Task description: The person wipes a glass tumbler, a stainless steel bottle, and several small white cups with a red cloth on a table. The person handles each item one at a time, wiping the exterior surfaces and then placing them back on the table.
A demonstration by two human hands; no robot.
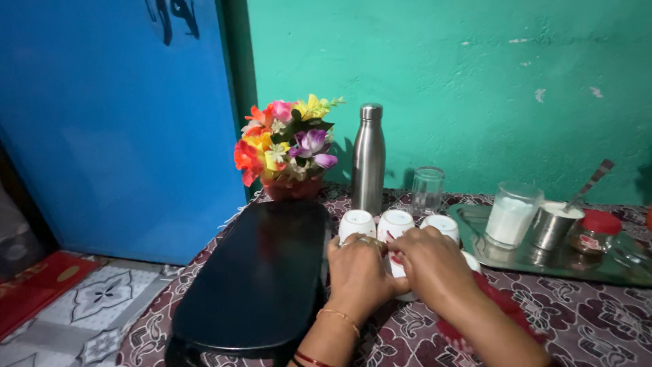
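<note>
My left hand point(356, 266) and my right hand point(435, 266) meet over a cluster of small white cups with red markings. Three of them stand in a row just beyond my fingers: one cup point(356, 222) on the left, a middle cup point(396, 224) and a right cup point(441, 225). Both hands close around another white cup point(399, 266) that is mostly hidden beneath them. A ring shows on my left hand and bangles on its wrist.
A black oval tray point(258, 272) lies to the left of the cups. Behind stand a flower pot point(288, 146), a steel bottle point(369, 160) and an empty glass point(427, 190). A steel tray point(543, 261) at right carries a glass of white powder, a steel cup with spoon and a red-lidded jar point(596, 231).
</note>
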